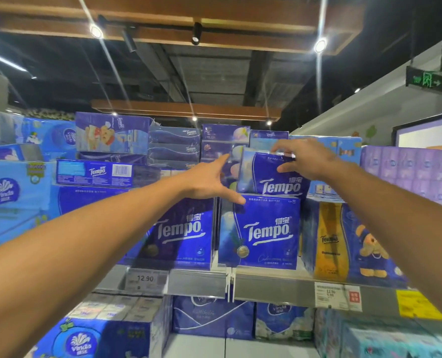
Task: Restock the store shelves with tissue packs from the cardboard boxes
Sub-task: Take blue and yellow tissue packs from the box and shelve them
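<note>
— Why's the left hand [209,180] spread open, left of the upper Tempo pack [271,174]?

— Probably steadying the stack. The right hand [305,158] pinches that pack's top, seating it on the lower Tempo pack [261,231].

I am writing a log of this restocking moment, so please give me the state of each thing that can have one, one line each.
Small dark-blue Tempo tissue pack: held tilted on top of the stack, not yet flat.
Large dark-blue Tempo tissue pack below: standing upright on the shelf.
Right hand: grip closed on the small pack's top.
Left hand: open, fingers straight, holding nothing.
Ceiling spotlights: lit.
</note>
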A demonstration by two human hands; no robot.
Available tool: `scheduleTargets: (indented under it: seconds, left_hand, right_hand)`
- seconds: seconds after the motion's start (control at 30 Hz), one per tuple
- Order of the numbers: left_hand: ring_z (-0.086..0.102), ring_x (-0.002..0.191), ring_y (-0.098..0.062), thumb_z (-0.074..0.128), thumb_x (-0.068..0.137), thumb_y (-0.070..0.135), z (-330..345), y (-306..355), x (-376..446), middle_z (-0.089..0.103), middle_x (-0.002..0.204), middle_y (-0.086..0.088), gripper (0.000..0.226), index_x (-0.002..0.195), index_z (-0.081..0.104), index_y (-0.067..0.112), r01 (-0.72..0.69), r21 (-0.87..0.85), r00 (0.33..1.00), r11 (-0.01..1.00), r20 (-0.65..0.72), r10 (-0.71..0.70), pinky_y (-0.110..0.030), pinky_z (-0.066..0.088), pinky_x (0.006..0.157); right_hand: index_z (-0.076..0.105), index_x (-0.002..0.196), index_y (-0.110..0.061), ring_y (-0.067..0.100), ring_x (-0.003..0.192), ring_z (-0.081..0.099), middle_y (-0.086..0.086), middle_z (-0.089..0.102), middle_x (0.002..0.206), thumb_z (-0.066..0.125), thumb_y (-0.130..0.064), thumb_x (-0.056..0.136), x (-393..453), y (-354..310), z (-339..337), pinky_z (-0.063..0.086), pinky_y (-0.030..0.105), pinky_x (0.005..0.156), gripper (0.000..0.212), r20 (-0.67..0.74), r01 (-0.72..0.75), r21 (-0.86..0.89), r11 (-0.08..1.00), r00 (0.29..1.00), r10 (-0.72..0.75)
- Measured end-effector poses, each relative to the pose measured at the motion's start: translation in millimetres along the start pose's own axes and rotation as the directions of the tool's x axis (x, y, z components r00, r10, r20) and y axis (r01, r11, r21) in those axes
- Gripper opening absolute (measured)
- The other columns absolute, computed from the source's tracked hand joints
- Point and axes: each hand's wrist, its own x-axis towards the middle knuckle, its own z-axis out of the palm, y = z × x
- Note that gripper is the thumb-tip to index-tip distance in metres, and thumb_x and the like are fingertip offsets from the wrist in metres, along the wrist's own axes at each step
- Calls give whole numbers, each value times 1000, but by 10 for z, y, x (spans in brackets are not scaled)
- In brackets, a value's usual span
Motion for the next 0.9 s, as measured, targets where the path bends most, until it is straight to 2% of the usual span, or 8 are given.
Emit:
scheduleTargets:
  seconds: [0.07,0.17,0.33,0.47,0.6,0.67,0.77,0.9]
  left_hand:
    - [54,126,-27,81,61,64,31,-7,6,53,143,-4,130,156,1,25,2,71,999,997,36,-4,-37,42,101]
    - [61,113,-25,87,55,59,73,28,45,65,124,-1,123,151,20,20,-8,109,1000,994,-4,8,-38,48,97]
    - [60,109,-23,90,50,58,74,19,74,63,124,-1,123,149,26,22,32,86,999,996,-19,-31,-41,50,96]
    - [59,111,-23,93,54,44,76,105,182,63,123,-2,114,146,31,21,13,49,997,999,-75,-10,-40,51,95]
    - [60,108,-20,93,56,40,125,115,332,64,114,1,107,144,35,21,27,56,991,998,-130,-20,-37,50,93]
    - [59,107,-20,92,58,39,155,82,378,64,113,2,108,146,33,20,56,66,994,996,-96,-49,-36,49,94]
    - [53,123,-27,91,61,42,159,55,404,60,132,-3,105,148,36,24,97,155,995,983,-5,-98,-38,44,101]
    - [52,123,-23,84,71,42,175,52,437,56,136,1,76,138,54,23,125,232,985,965,85,-148,-29,41,90]
  right_hand:
    - [50,132,-30,24,124,52,4,56,137,69,-37,91,5,-63,93,55,41,90,46,68,8,-19,1000,998,-6]
    - [50,131,-32,21,122,52,3,55,136,68,-38,91,61,-143,275,54,42,93,44,175,14,17,1000,984,-17]
    - [52,129,-27,13,109,52,2,59,129,69,-35,91,110,-148,380,48,30,83,42,298,49,59,997,952,-64]
    - [54,126,-26,12,108,51,-3,55,121,70,-29,91,182,-87,313,48,29,85,39,302,17,109,994,952,-49]
    - [55,127,-25,19,121,49,1,52,129,68,-24,93,247,-29,283,50,38,98,36,269,-6,132,991,963,-30]
    - [55,128,-25,19,122,48,-1,50,127,66,-23,95,268,-7,335,48,37,96,35,291,-2,132,991,956,-37]
    - [58,127,-24,18,117,52,1,55,126,65,-24,95,307,14,478,46,30,87,33,352,37,118,992,933,-77]
    - [61,122,-23,15,113,56,2,61,121,59,-26,99,350,43,572,49,29,86,24,439,27,146,989,894,-89]
